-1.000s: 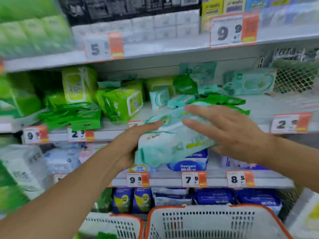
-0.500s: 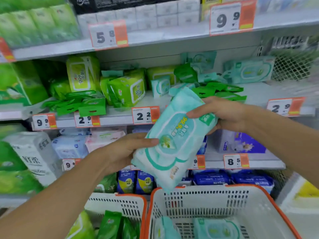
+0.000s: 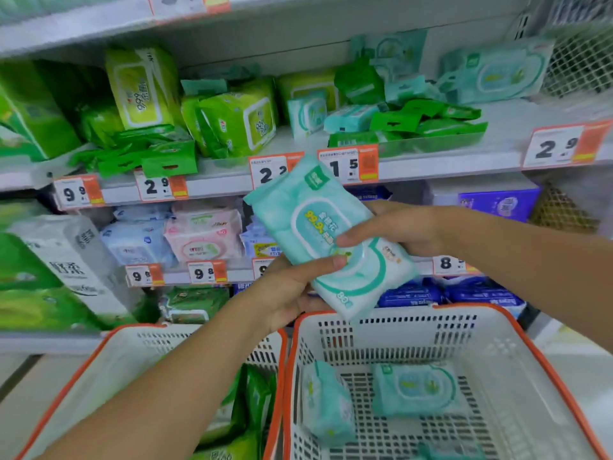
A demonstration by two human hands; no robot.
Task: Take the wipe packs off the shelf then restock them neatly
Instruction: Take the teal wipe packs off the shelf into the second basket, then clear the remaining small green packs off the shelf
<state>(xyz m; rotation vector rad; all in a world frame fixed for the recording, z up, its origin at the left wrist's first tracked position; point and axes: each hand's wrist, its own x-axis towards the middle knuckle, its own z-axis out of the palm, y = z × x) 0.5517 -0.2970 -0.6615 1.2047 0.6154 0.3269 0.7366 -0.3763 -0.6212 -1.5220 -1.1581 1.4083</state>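
Teal pack [image 3: 326, 237] gripped by both left hand [image 3: 292, 287] and right hand [image 3: 398, 229] above basket [image 3: 544, 356] (two packs inside); shelf [image 3: 447, 161] part-cleared, restocking unstarted.

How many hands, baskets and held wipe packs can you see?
Hands: 2, the left hand and the right hand
Baskets: 2, the left basket and the right basket
Held wipe packs: 1, the teal wipe pack, gripped by both hands
Total: 5
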